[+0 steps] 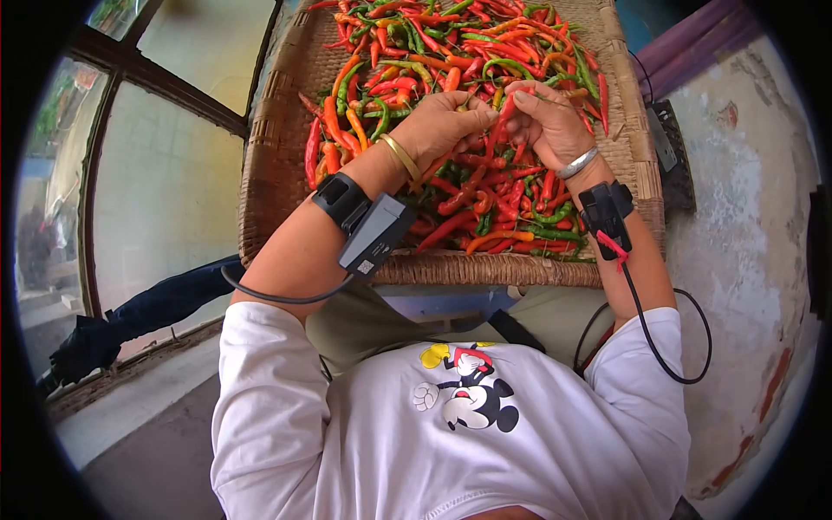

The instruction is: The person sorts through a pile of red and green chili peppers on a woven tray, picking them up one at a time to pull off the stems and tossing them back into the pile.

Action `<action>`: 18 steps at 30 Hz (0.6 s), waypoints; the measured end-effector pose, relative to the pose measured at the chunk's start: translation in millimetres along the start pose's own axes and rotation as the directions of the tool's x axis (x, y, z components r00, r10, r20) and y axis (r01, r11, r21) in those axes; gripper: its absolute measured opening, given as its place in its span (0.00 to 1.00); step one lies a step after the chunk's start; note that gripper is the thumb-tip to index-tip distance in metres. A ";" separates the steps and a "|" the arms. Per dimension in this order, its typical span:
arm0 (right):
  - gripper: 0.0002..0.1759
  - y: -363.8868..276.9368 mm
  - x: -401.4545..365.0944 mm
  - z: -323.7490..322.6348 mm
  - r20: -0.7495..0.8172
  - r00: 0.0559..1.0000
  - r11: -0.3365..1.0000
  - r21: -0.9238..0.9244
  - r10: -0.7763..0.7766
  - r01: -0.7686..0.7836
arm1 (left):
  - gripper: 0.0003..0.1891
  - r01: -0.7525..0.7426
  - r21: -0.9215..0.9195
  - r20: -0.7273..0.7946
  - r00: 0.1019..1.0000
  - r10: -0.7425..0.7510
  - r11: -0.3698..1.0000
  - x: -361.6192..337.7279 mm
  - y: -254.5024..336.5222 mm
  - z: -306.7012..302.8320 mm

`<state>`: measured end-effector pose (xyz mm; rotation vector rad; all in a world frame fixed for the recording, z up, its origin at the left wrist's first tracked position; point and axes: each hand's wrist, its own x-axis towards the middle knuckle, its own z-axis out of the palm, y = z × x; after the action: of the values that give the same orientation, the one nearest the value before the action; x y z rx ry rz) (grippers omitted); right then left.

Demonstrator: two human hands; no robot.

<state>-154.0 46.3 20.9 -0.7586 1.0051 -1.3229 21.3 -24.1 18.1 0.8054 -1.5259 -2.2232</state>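
Red, orange and green chili peppers (451, 227) lie heaped in a shallow woven basket (433, 269). Over the middle of the heap, my left hand (444, 128) has its thumb and fingers pinched together near a pepper stem; what is between the fingertips is too small to make out. Close beside it on the right, my right hand (551, 126) is closed on a red chili pepper (504, 117) that slants between the two hands. A gold bangle is on my left wrist and a silver one on my right.
Windows (165, 173) with dark frames stand at the left, with a folded dark umbrella (165, 299) below them. A worn wall (737, 234) is at the right. Black devices with cables are strapped to both forearms.
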 end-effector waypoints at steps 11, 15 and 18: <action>0.11 2.5 2.6 -1.6 0.023 0.998 0.998 -0.016 -0.054 0.054 | 0.07 0.025 -0.010 0.077 0.997 -0.024 1.000 -2.6 -0.7 6.5; 0.12 -2.6 -0.2 1.1 -0.065 0.989 0.987 -0.100 -0.133 0.126 | 0.07 0.053 -0.001 0.080 0.995 -0.053 0.999 -3.5 0.7 4.7; 0.12 -3.5 0.7 -2.0 -0.066 0.978 0.971 -0.150 -0.197 0.185 | 0.07 0.064 0.022 0.103 0.993 -0.066 0.998 -3.1 2.8 2.7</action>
<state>-157.3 45.3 23.2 -0.9357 1.1225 -1.4676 22.0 -21.5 22.2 0.7659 -1.5916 -2.3343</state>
